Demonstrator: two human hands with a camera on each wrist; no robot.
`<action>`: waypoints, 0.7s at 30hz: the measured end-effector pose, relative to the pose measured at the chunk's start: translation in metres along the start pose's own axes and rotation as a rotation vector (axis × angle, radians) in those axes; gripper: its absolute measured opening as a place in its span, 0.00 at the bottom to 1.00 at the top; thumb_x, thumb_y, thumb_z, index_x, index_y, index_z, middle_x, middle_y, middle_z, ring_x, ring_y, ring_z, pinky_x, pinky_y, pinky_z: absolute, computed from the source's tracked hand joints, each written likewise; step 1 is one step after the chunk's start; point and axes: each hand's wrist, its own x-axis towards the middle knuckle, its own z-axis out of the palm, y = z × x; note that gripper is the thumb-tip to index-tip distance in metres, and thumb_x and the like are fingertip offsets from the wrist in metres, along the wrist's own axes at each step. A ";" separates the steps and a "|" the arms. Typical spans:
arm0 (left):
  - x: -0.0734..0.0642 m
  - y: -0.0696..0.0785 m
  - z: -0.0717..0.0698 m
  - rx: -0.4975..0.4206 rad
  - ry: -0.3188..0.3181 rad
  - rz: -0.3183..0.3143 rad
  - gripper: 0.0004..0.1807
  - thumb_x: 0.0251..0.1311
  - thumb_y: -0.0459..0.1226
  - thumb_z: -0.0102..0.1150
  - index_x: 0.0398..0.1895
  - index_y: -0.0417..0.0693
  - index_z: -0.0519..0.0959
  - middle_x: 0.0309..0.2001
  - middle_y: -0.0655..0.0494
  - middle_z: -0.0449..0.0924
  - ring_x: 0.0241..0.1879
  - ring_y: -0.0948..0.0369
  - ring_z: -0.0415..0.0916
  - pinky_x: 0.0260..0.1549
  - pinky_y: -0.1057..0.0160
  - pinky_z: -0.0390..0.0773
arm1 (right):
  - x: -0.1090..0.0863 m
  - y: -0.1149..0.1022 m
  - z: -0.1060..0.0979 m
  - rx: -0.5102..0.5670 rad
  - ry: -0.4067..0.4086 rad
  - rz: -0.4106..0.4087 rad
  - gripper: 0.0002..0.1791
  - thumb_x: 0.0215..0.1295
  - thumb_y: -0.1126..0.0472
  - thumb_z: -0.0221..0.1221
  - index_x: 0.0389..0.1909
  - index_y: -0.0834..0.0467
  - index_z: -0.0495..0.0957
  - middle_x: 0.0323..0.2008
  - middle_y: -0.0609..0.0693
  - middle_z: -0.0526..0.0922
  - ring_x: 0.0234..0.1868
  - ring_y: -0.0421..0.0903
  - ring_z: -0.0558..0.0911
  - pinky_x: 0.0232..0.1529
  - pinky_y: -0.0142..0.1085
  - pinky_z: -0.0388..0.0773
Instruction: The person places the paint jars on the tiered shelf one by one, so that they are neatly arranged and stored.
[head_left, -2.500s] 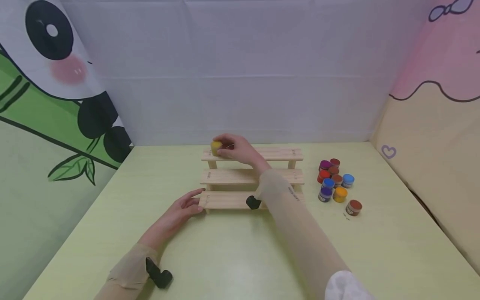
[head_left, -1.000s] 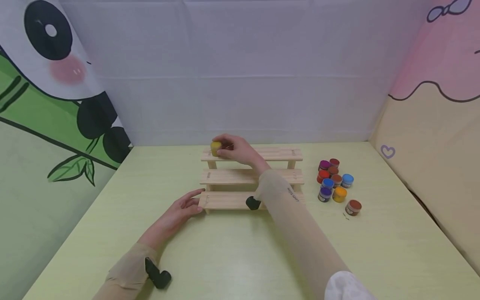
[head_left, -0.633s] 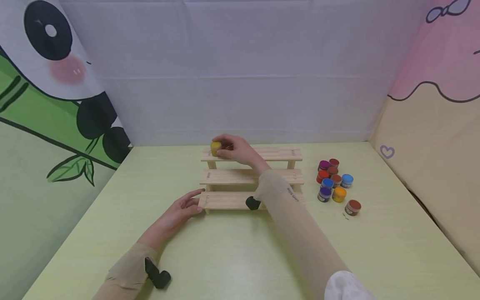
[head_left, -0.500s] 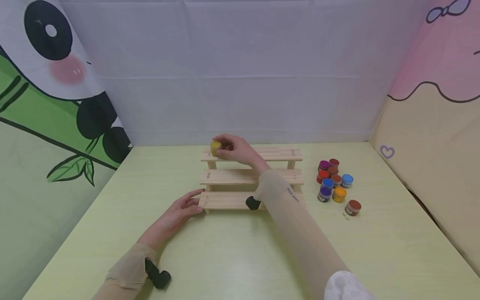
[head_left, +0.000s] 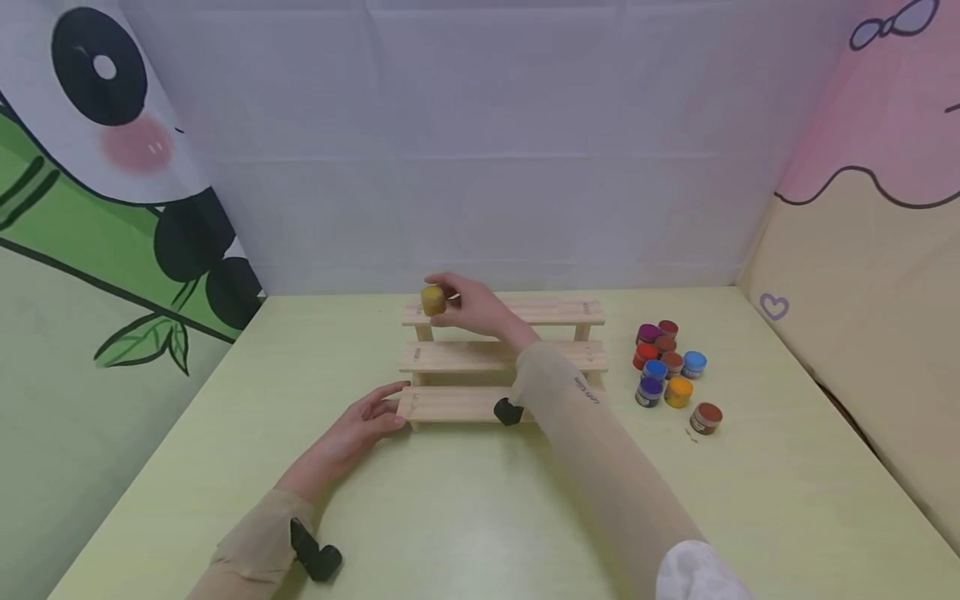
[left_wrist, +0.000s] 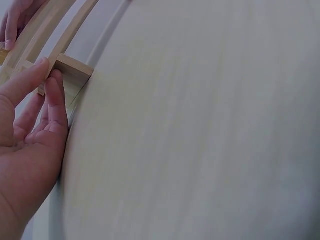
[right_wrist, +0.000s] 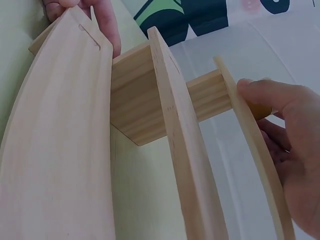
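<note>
A three-tier wooden display stand [head_left: 498,357] stands on the table. My left hand [head_left: 362,427] pinches the left end of its lowest shelf; in the left wrist view the thumb [left_wrist: 32,75] lies on one side of the board and the fingers on the other. At the left end of the top shelf is a small yellow paint jar [head_left: 432,301]. My right hand [head_left: 480,307] is around the jar with thumb and index finger spread apart. In the right wrist view the jar [right_wrist: 260,111] is mostly hidden behind the top board, with the thumb beside that board's edge.
Several small paint jars, among them a blue one [head_left: 694,363] and an orange one [head_left: 678,391], are grouped right of the stand. A brown-lidded jar [head_left: 706,417] stands apart, nearer the front. A pale cloth wall [head_left: 487,167] rises behind the table.
The right thumb has moved off the front of the yellow jar and now shows lower, so more of the jar is visible. The left hand and the stand have kept their places.
</note>
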 end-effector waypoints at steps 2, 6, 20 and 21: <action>0.000 -0.001 0.000 -0.002 -0.003 0.002 0.37 0.70 0.38 0.55 0.78 0.49 0.51 0.65 0.46 0.70 0.55 0.65 0.75 0.55 0.67 0.71 | 0.000 0.000 0.000 -0.012 -0.002 0.002 0.36 0.64 0.59 0.65 0.72 0.52 0.63 0.59 0.50 0.76 0.60 0.45 0.75 0.64 0.40 0.72; -0.002 0.000 0.001 -0.004 -0.003 -0.005 0.37 0.70 0.39 0.55 0.78 0.49 0.51 0.67 0.43 0.69 0.55 0.65 0.75 0.55 0.66 0.71 | -0.001 -0.001 -0.001 -0.011 -0.004 0.001 0.36 0.65 0.60 0.65 0.72 0.54 0.62 0.60 0.51 0.76 0.62 0.46 0.75 0.65 0.40 0.72; -0.001 0.002 0.003 -0.010 0.023 -0.038 0.38 0.69 0.40 0.57 0.77 0.52 0.52 0.70 0.41 0.66 0.57 0.64 0.74 0.57 0.66 0.70 | -0.018 -0.006 -0.015 -0.031 -0.009 0.018 0.37 0.66 0.61 0.63 0.74 0.54 0.59 0.65 0.57 0.72 0.67 0.51 0.72 0.67 0.42 0.70; -0.001 0.002 0.002 -0.009 0.021 -0.036 0.37 0.69 0.40 0.57 0.78 0.52 0.52 0.69 0.41 0.67 0.57 0.64 0.74 0.57 0.66 0.70 | -0.021 -0.006 -0.016 -0.027 -0.007 0.017 0.37 0.66 0.61 0.63 0.74 0.54 0.59 0.66 0.58 0.72 0.67 0.51 0.72 0.67 0.42 0.70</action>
